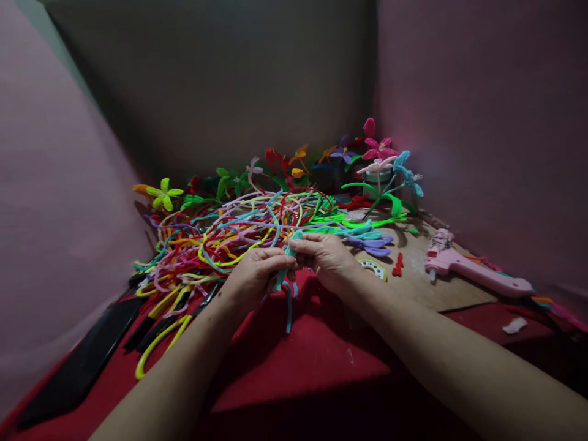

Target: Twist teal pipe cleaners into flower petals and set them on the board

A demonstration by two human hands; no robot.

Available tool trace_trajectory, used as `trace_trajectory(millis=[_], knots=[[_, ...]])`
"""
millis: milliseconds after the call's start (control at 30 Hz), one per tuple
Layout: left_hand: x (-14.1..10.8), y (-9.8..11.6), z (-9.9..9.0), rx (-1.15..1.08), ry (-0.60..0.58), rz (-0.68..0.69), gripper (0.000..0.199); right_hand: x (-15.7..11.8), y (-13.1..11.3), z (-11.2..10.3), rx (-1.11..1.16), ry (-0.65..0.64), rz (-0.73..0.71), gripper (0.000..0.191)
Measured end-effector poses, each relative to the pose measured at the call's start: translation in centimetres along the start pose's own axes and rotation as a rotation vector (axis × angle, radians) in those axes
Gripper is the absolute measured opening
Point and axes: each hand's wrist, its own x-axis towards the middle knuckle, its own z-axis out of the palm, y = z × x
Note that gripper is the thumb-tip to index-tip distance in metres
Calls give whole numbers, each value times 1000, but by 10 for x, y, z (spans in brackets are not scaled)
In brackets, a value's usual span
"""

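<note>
Between my hands is a bent turquoise pipe cleaner [281,279], its fuzzy loops pressed together. My left hand [257,272] pinches its lower part, and my right hand [321,254] grips the upper end with thumb and fingers. Both sets of fingertips nearly meet, so part of the piece is hidden. Below them, a thin blue strand [289,309] hangs over the red cloth. Just beyond my hands spreads a tangled heap of coloured pipe cleaners [239,226].
On a brown board [441,288] at right lie a pink glue gun [478,272], a tape roll [373,268] and purple loops [374,245]. Pipe-cleaner flowers [379,149] stand along the back. Yellow-handled pliers [160,343] and a black flat object [82,367] rest at left on red cloth [303,373].
</note>
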Motion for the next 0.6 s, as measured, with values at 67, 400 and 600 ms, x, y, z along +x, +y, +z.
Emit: trace_trajectory(millis=[67, 400, 600], knots=[[0, -1, -3, 2, -40, -22, 21, 0, 0, -1, -17, 2, -17, 21], [-6, 11, -7, 217, 147, 315, 24, 8, 1, -6, 42, 165, -15, 19], [-9, 8, -4, 660, 155, 676, 12, 9, 3, -7, 74, 173, 22, 23]])
